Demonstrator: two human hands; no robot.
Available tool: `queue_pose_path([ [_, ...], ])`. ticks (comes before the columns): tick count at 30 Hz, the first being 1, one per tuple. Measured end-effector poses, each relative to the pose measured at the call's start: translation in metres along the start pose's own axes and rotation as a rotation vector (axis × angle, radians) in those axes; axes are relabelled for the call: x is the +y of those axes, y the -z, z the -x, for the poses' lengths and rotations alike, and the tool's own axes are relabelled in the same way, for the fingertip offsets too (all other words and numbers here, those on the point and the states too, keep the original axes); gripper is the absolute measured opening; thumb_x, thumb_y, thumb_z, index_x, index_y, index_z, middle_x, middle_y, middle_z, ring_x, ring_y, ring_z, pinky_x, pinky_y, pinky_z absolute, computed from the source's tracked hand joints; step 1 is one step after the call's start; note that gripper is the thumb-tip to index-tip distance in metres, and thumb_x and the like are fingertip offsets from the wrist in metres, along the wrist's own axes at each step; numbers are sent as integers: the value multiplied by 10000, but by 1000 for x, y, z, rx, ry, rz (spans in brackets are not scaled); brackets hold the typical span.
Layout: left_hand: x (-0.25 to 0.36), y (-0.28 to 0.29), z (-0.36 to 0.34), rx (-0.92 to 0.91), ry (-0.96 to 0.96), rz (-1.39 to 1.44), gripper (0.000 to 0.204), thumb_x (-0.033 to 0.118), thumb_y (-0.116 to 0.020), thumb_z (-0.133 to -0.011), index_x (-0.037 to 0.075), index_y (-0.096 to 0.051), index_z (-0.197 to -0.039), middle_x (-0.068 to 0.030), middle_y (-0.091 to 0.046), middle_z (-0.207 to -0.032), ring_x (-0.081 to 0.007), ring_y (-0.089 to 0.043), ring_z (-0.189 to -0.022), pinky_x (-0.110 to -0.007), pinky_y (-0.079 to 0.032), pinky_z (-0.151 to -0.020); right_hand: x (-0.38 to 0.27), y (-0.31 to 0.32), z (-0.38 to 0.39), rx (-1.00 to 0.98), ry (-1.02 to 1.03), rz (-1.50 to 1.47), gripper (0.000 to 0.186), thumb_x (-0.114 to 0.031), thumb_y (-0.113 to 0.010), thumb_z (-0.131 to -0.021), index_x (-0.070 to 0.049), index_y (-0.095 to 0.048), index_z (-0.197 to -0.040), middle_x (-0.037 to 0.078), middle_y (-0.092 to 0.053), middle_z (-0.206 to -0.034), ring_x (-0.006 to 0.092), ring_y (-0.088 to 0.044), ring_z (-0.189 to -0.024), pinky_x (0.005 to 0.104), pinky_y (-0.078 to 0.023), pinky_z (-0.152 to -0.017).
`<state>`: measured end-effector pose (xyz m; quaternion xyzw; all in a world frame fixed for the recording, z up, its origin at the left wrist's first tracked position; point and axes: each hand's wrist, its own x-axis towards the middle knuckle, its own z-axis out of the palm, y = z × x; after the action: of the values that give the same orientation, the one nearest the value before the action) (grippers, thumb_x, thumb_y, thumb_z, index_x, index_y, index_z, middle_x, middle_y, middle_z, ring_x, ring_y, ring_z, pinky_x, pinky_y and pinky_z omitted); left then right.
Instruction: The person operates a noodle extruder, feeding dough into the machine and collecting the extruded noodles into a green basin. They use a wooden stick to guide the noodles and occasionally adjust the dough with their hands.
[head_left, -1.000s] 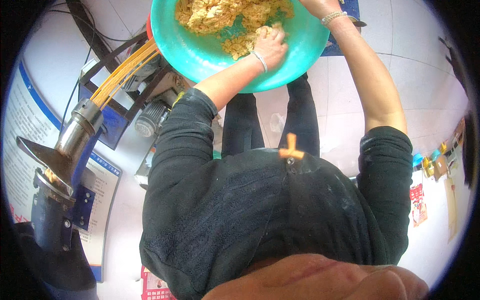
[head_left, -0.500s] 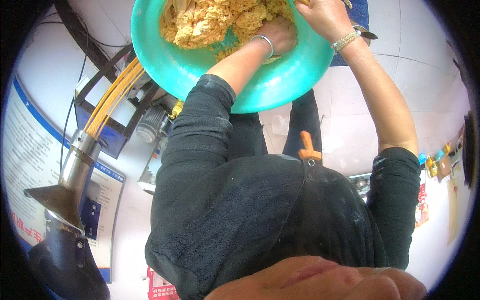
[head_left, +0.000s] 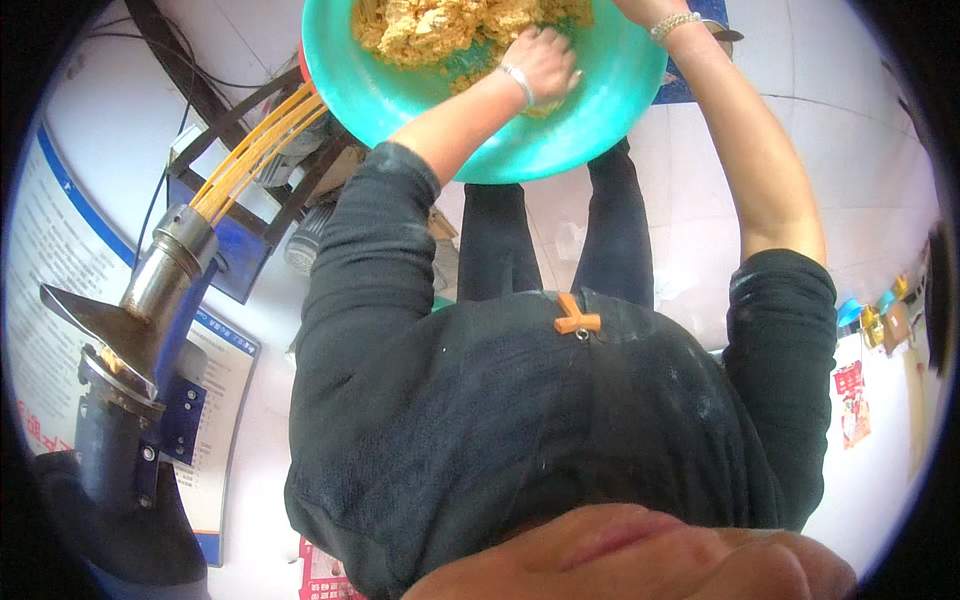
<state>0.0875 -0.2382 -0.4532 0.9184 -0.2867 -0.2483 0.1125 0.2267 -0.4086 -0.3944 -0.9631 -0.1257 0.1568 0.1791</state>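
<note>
Left hand (head_left: 545,62) rests loosely curled, palm down, on the yellow dough crumbs (head_left: 450,25) in the teal basin (head_left: 560,140) at top centre. Right hand is cut off by the top edge, only its wrist with a bracelet (head_left: 672,24) shows; can't tell its grip. Left of the basin: metal machine (head_left: 150,300) feeding yellow noodle strands (head_left: 255,140) toward the rim. Orange clip (head_left: 575,318) sits on the dark shirt.
</note>
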Motion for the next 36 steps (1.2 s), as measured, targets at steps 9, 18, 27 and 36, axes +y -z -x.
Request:
queue_pose_path([
  [9, 6, -67, -13, 296, 313, 102, 243, 366, -619, -889, 140, -707, -902, -72, -692, -965, -264, -641, -982, -477, -476, -814, -23, 10, -5, -38, 79, -43, 148, -186, -687, -793, -71, -722, -879, 261, -561, -1066, 436, -650, -827, 508, -545, -774],
  [18, -7, -46, -47, 50, 438, 611, 519, 484, -507, -950, 103, -720, -1230, -187, -654, -1348, -396, -654, -1176, -521, -515, -995, -27, 13, -9, -35, 137, -69, 150, -168, -686, -795, -68, -728, -897, 266, -563, -1111, 433, -646, -825, 499, -544, -769],
  [27, -27, -20, -52, -202, 347, 360, 511, 470, -430, -993, 105, -739, -1175, -198, -749, -1108, -345, -702, -1093, -531, -486, -980, -20, 8, -18, -31, 139, 61, 207, -246, -645, -873, -67, -747, -900, 297, -602, -1137, 459, -674, -868, 516, -551, -832],
  [36, -2, -82, 61, 241, 149, 263, 356, 369, -558, -927, 136, -657, -1177, -138, -652, -1191, -349, -603, -1143, -537, -450, -1017, -23, 2, -14, -28, 104, 48, 173, -228, -652, -860, -76, -735, -855, 274, -566, -1024, 432, -659, -766, 513, -552, -729],
])
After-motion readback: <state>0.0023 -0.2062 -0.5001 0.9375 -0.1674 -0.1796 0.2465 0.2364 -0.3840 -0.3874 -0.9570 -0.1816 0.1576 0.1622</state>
